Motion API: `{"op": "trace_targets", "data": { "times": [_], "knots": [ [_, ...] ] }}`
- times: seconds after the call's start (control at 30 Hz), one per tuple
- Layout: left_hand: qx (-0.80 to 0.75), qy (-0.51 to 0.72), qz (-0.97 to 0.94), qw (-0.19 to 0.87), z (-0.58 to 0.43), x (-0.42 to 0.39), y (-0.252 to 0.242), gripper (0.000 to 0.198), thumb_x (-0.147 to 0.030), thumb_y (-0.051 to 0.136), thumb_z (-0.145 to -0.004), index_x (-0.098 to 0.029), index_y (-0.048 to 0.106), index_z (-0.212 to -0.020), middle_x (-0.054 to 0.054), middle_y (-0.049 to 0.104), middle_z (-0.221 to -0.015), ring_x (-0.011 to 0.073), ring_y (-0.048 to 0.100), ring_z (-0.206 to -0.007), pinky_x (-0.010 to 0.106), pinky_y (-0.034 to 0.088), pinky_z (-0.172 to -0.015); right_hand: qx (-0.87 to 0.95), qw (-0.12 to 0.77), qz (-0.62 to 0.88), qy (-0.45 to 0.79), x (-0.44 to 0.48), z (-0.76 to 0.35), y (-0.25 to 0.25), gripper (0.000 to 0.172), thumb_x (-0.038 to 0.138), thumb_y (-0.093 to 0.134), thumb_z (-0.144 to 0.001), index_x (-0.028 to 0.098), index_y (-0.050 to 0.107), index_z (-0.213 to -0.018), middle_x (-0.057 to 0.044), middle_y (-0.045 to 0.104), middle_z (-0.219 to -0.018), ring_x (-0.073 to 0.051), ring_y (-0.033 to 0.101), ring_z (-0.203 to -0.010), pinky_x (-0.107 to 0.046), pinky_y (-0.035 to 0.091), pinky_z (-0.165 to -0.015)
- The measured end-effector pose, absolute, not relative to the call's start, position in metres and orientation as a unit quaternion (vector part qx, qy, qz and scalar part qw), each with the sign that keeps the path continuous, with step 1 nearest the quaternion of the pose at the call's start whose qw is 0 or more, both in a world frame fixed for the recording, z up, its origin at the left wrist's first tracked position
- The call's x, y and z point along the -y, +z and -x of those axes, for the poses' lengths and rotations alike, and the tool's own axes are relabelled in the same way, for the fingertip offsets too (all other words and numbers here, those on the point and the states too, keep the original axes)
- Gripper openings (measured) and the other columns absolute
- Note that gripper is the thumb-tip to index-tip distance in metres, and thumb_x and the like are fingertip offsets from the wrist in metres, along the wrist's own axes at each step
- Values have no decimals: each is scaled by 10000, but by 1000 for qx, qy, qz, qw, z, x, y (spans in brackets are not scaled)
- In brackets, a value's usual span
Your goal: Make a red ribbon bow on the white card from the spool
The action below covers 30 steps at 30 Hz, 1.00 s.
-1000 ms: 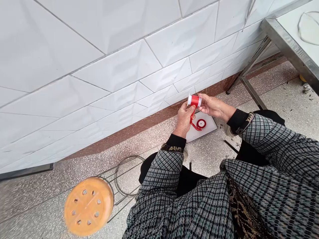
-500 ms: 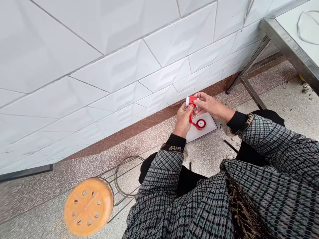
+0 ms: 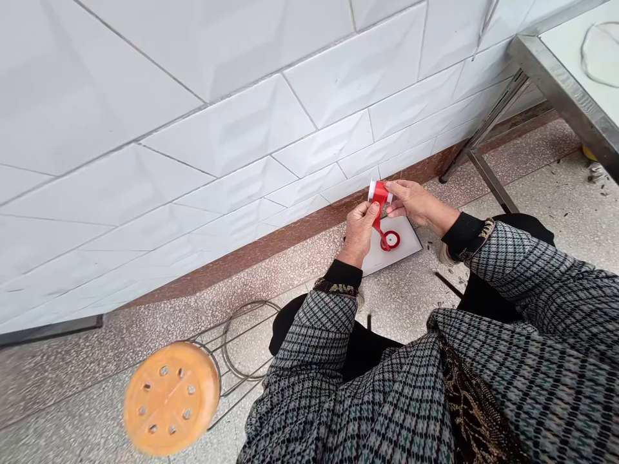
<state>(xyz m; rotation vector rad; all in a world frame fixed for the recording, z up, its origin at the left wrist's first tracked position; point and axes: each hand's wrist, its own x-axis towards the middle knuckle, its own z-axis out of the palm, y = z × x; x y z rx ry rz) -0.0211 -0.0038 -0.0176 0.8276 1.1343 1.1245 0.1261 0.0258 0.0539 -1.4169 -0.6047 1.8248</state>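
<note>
White flanged spool (image 3: 380, 191), red ribbon (image 3: 378, 224) wound on its core, held on its side, slightly tilted. Loose ribbon hangs down over a red, white-centred roll (image 3: 391, 240) lying flat on a white panel (image 3: 410, 242); can't tell if joined.

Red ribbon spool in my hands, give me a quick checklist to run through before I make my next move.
1. Spool held: ok, the right hand grips its right end.
2. Loose ribbon under control: ok, the left hand pinches it near the spool.
3. Ribbon's hanging end apart from the small red roll: cannot tell, it overlaps the roll in this view.
4. Ribbon wound evenly on the spool: cannot tell, too small and partly covered by fingers.
5. Orange stool out of the hands' way: ok, it stands well apart, off to the left.
</note>
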Motion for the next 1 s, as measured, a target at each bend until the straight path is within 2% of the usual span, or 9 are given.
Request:
{"op": "trace_targets", "data": {
  "times": [0.07, 0.17, 0.33, 0.6, 0.83, 0.93, 1.0],
  "knots": [
    [-490, 481, -359, 632, 20, 4, -18, 481, -580, 835, -816, -180, 591, -707, -52, 510, -584, 61, 425, -522, 222, 358, -523, 222, 367, 543, 722, -26, -127, 52, 223, 214, 555, -1130, 161, 609, -920, -1, 676, -658, -90, 618, -436, -172, 560, -426],
    [-491, 462, -357, 646, 20, 5, -17, 492, -623, 800, -837, -195, 585, -725, -78, 437, -517, 59, 348, -452, 231, 298, -473, 216, 364, 529, 735, -27, -129, 49, 255, 239, 539, -1140, 145, 637, -924, -19, 690, -654, -96, 628, -443, -174, 573, -446],
    [-482, 464, -376, 642, 21, 5, -18, 533, -672, 838, -751, -189, 616, -727, -77, 456, -516, 56, 345, -452, 233, 268, -453, 192, 370, 509, 753, -27, -130, 45, 280, 260, 531, -1145, 139, 647, -920, -26, 689, -627, -97, 632, -439, -157, 571, -465],
    [-512, 452, -429, 591, 27, 0, -17, 415, -519, 867, -726, -153, 672, -705, -65, 478, -545, 54, 359, -514, 220, 275, -496, 153, 365, 501, 769, -30, -133, 48, 247, 282, 508, -1153, 167, 595, -952, -20, 682, -605, -97, 613, -414, -142, 542, -421],
    [-475, 434, -430, 633, 32, 1, -24, 517, -647, 805, -775, -181, 600, -686, -72, 451, -505, 52, 340, -449, 216, 267, -455, 150, 369, 516, 758, -30, -133, 53, 283, 267, 454, -1169, 161, 582, -940, -11, 653, -577, -89, 594, -401, -136, 541, -418],
    [-472, 441, -428, 632, 32, 0, -24, 486, -624, 831, -761, -171, 655, -757, -73, 482, -511, 47, 349, -436, 219, 273, -447, 144, 352, 514, 769, -29, -132, 56, 286, 267, 441, -1171, 164, 580, -943, -13, 648, -585, -85, 580, -397, -124, 519, -403],
    [-469, 450, -416, 636, 32, -1, -21, 475, -575, 869, -738, -169, 711, -927, -80, 519, -533, 48, 368, -431, 220, 281, -444, 149, 333, 508, 780, -28, -132, 57, 266, 264, 448, -1166, 170, 584, -956, -9, 644, -589, -87, 576, -400, -121, 512, -397]
  ]
}}
